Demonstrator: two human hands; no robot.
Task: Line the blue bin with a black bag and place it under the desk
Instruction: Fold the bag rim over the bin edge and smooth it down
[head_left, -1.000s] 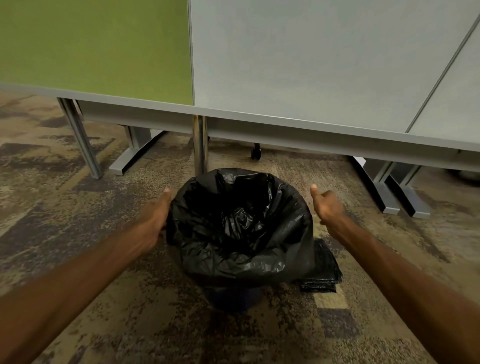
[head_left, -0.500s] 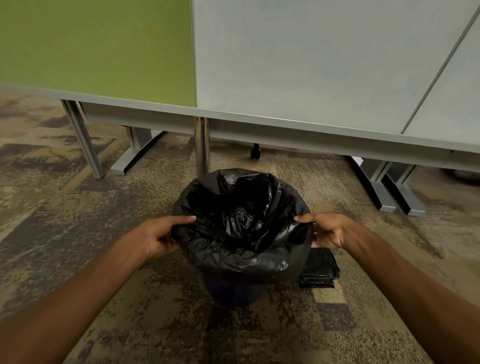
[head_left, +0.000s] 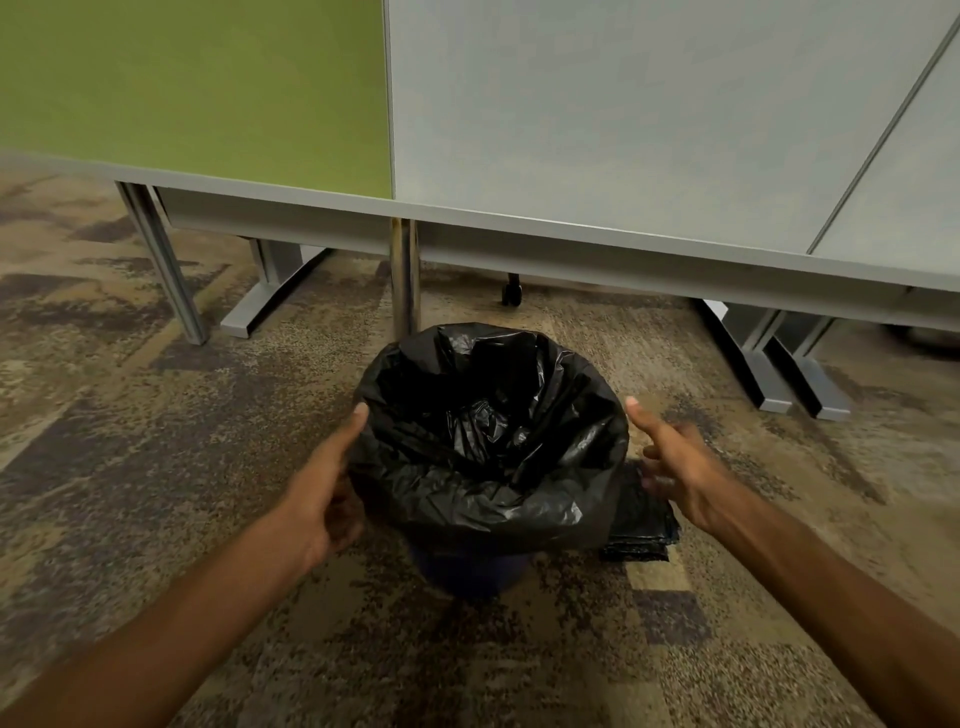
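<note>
The blue bin (head_left: 467, 571) stands on the carpet in front of the desk (head_left: 571, 234), with only its dark lower part showing. A black bag (head_left: 493, 467) lines it, and the bag's edge is folded down over the rim. My left hand (head_left: 322, 499) lies against the bag's left side, thumb up along the rim and fingers curled loosely below the overhang. My right hand (head_left: 675, 467) hovers just off the bin's right side with its fingers spread, slightly blurred and not touching the bag.
A pile of folded black bags (head_left: 644, 525) lies on the carpet right of the bin. A chrome desk leg (head_left: 405, 280) rises directly behind the bin. Grey desk feet (head_left: 779, 374) stand at the right and a slanted leg (head_left: 166, 270) at the left. A chair caster (head_left: 511, 293) shows under the desk.
Both hands pinched the bag's rim half a second ago. Since then the right hand has let go and drawn away, and the left has slid to the bag's side.
</note>
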